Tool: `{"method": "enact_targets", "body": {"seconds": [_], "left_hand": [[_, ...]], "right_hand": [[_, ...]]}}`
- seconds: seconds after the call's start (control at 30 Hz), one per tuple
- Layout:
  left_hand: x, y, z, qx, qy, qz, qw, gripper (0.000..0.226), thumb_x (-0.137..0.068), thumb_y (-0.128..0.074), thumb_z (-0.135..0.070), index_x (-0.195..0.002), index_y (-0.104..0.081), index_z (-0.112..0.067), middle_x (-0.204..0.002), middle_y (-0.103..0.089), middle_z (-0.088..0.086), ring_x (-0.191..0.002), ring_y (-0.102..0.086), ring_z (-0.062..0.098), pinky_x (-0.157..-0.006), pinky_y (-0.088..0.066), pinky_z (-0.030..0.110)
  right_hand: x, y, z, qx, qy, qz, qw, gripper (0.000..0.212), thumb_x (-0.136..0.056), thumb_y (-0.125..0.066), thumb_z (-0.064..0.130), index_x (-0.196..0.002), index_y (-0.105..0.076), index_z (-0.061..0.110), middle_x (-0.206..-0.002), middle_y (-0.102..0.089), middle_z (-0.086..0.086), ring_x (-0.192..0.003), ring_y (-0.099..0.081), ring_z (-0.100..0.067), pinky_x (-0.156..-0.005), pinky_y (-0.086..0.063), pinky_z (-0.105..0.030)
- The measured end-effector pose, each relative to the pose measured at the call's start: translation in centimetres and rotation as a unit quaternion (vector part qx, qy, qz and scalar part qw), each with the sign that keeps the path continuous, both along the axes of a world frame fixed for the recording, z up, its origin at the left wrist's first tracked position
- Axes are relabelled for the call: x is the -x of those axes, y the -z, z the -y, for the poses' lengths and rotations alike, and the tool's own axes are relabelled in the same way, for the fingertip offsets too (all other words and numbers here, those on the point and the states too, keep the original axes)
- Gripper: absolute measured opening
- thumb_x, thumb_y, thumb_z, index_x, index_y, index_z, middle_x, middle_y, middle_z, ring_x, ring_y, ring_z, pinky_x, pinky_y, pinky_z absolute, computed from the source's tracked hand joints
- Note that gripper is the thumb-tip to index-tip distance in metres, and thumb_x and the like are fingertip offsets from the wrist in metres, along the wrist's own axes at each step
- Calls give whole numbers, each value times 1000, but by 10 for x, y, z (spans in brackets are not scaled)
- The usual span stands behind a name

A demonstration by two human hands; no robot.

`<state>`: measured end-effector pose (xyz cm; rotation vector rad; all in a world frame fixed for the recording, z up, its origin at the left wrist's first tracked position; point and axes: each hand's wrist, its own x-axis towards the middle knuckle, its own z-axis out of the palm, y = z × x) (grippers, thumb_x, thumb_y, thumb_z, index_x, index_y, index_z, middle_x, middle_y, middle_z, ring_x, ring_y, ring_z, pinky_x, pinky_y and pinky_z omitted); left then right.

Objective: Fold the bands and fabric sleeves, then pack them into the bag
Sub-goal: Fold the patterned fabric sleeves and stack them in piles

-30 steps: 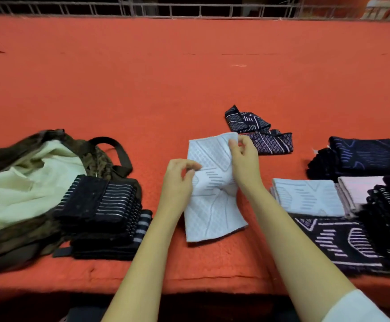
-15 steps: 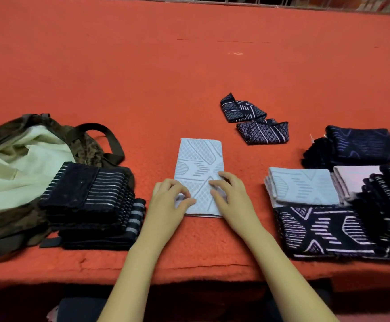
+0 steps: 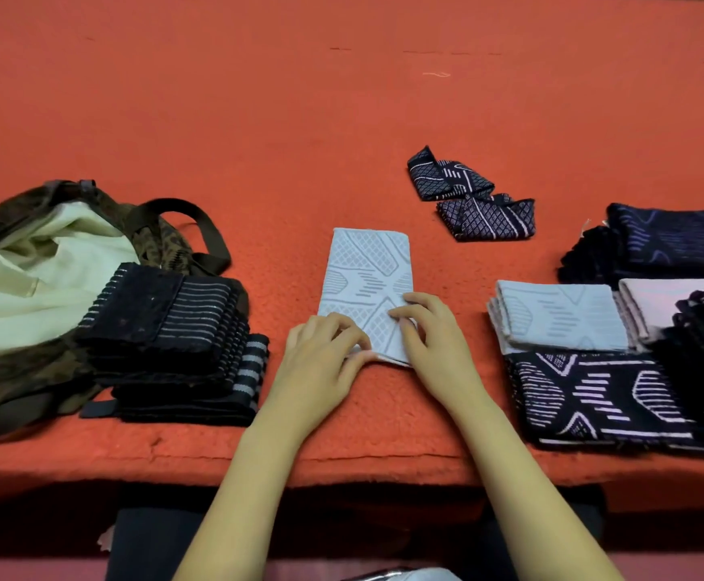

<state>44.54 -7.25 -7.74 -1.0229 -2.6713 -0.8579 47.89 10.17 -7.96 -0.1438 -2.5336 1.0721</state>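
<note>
My left grip (image 3: 321,358) pinches the near corner of the pale grey fabric sleeve (image 3: 367,274), which lies by the middle of the surface's (image 3: 342,119) front edge. My right grip (image 3: 434,341) presses its fingertips on the sleeve. If I lift unevenly, I think the layers could slip and skew the fold.

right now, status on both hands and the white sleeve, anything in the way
Left hand pinching near corner of white sleeve, right hand pressing on top. Sleeve flat on table. Dark stack lies against the bag, in the path.
</note>
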Motion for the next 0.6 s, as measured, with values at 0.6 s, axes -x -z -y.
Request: {"method": "enact_targets", "body": {"seconds": [0.6], "left_hand": [[15,-17,-29,-174,-108,214,955,47,-72,-57,-60,-102,-64,-24,-100,-69,-6,-98,-64,16,-91,-47,37]], "right_hand": [[2,-15,-6,62,153,-10,986,31,-90,-61,30,-69,-43,16,-61,-53,-3,-64,-51,-28,-62,-39,-41]]}}
